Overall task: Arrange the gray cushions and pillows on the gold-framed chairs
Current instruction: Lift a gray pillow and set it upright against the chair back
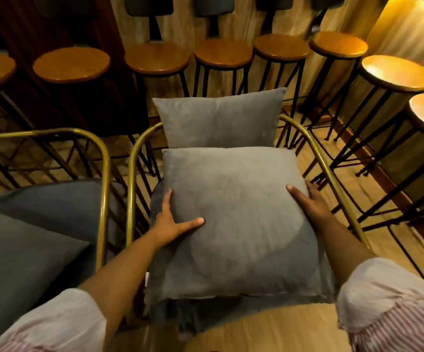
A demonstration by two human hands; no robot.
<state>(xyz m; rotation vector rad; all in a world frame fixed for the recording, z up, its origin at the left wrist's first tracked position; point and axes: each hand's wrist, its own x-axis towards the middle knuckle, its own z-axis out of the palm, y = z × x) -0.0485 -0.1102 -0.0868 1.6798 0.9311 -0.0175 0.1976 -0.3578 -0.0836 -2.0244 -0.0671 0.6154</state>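
A large gray pillow [239, 219] lies flat over the seat cushion [156, 255] of the middle gold-framed chair [129, 189]. My left hand [173, 222] grips the pillow's left edge, thumb on top. My right hand [307, 203] grips its right edge the same way. A second gray pillow [218, 118] stands upright against the chair's back. To the left, another gold-framed chair [103, 189] holds a gray seat cushion [61, 204] and a gray pillow [15, 257] near the front.
A row of round wooden bar stools [156, 59] on black metal legs stands close behind the chairs and curves round on the right [397, 73]. A wooden tabletop edge [264, 329] sits just in front of me. The floor is wooden planks.
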